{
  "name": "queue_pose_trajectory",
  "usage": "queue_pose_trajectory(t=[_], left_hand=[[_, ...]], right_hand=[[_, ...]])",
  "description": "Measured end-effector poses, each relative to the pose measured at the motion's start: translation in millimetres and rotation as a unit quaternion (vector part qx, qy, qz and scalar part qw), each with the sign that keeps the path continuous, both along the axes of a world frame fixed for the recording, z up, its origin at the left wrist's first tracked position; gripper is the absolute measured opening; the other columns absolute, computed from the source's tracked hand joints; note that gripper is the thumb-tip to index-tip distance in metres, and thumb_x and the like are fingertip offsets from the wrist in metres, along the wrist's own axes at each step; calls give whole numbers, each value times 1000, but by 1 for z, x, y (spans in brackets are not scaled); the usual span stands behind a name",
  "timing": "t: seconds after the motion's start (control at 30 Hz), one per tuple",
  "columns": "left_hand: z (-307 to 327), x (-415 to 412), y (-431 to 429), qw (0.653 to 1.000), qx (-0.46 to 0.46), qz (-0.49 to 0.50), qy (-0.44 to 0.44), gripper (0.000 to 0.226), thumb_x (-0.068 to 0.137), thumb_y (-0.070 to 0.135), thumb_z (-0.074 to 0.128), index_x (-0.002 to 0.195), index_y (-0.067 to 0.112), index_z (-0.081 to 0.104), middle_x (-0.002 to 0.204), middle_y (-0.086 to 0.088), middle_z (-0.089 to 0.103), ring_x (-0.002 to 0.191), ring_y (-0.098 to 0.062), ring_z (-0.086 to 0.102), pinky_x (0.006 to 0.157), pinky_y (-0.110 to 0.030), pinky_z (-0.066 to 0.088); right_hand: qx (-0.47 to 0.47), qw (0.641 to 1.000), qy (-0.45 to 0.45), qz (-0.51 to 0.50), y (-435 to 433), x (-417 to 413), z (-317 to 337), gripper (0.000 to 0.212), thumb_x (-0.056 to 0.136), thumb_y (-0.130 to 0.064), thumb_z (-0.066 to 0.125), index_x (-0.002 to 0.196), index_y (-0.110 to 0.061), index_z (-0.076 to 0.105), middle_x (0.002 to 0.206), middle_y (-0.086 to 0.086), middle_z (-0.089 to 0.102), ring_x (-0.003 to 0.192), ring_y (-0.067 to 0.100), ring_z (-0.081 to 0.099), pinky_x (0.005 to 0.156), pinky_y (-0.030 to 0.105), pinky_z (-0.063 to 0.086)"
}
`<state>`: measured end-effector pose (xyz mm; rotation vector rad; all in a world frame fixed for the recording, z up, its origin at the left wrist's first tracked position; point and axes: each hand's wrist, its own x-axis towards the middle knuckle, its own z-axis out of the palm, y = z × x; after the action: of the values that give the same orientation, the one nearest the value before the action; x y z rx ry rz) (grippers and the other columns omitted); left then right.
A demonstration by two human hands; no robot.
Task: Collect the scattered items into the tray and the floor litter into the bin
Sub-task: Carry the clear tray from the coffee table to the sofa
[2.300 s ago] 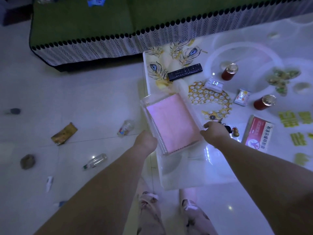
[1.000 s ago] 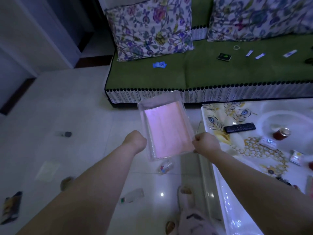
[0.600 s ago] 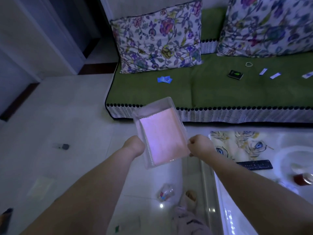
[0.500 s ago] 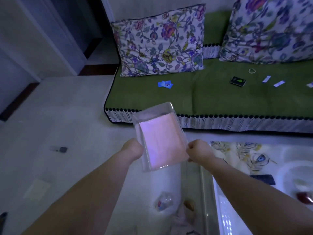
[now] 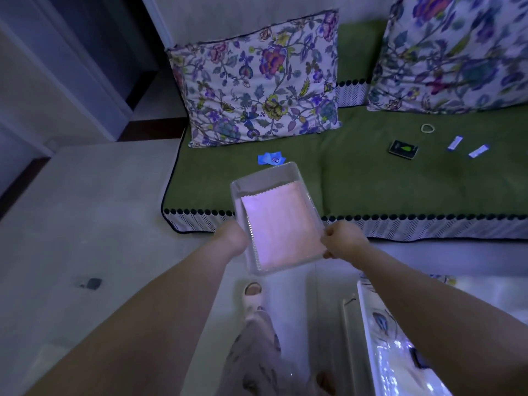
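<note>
Head view: the person holds a clear plastic tray (image 5: 265,175) w/ both hands, up in the air over the pale floor (image 5: 85,210), just in front of the green sofa (image 5: 371,190). A pink cloth (image 5: 281,227) w/ zigzag edges lies flat in the tray's bottom; nothing else is in it. The left hand (image 5: 231,238) clasps the tray's left long side, its fingers tucked out of sight. The right hand (image 5: 344,238) has its fingers curled on the right long side, nr the closer corner. The tray's far end is tilted a bit to the left.

On the sofa seat: a blue packet (image 5: 271,158) just beyond the tray's far rim, a small dark card (image 5: 403,149), a rubber band (image 5: 427,128), and two white sachets (image 5: 455,143) (image 5: 479,151) side by side, well apart from the tray. Two floral cushions (image 5: 257,81) (image 5: 457,52) lean on the sofa back.

A small dark bit of litter (image 5: 92,283) lies on the floor at left. One slipper (image 5: 253,292) shows below the tray, btwn the arms. The glossy worktop (image 5: 400,352) fills the bottom right corner.
</note>
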<state>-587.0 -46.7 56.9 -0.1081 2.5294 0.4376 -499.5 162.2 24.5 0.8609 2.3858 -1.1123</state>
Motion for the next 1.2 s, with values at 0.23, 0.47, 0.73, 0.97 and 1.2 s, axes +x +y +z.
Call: queue_pose_trajectory(t=[0.23, 0.47, 0.73, 0.97, 1.2], left_hand=[[-9, -119, 55, 998, 41, -55, 12, 24, 88, 6, 46, 111, 1, 51, 105, -12, 57, 84, -26, 51, 71, -31, 42], [-29, -244, 99, 993, 31, -108, -23, 3, 91, 12, 49, 93, 11, 49, 92, -5, 51, 87, -26, 54, 73, -29, 43], [-65, -324, 174, 983, 35, -169, -56, 27, 90, 15, 48, 112, 5, 58, 115, -13, 63, 102, -31, 61, 79, -30, 47], [-90, -375, 251, 984, 25, -159, -76, 34, 92, 11, 45, 125, 6, 50, 126, -15, 57, 112, -32, 58, 93, -34, 48], [-150, -428, 334, 990, 12, -120, -76, 32, 91, 13, 49, 122, 9, 54, 123, -14, 62, 114, -31, 58, 92, -31, 45]], right_hand=[[4, 997, 13, -78, 42, -94, -8, 36, 84, 1, 43, 50, -13, 40, 60, 10, 54, 75, 33, 73, 58, 32, 51], [14, 991, -22, -135, 74, -191, -22, 41, 89, -7, 46, 50, -13, 38, 53, 4, 51, 74, 33, 73, 52, 29, 45], [34, 979, -59, -190, 135, -254, -43, 44, 93, -13, 49, 49, -15, 42, 54, 2, 49, 51, 20, 48, 45, 22, 37], [-3, 978, -96, -185, 205, -310, -74, 40, 92, -17, 53, 52, -18, 49, 60, 2, 56, 62, 21, 57, 49, 21, 41], [-10, 971, -142, -195, 284, -365, -137, 25, 95, -21, 49, 99, -10, 72, 70, 3, 57, 64, 20, 54, 46, 18, 34]])
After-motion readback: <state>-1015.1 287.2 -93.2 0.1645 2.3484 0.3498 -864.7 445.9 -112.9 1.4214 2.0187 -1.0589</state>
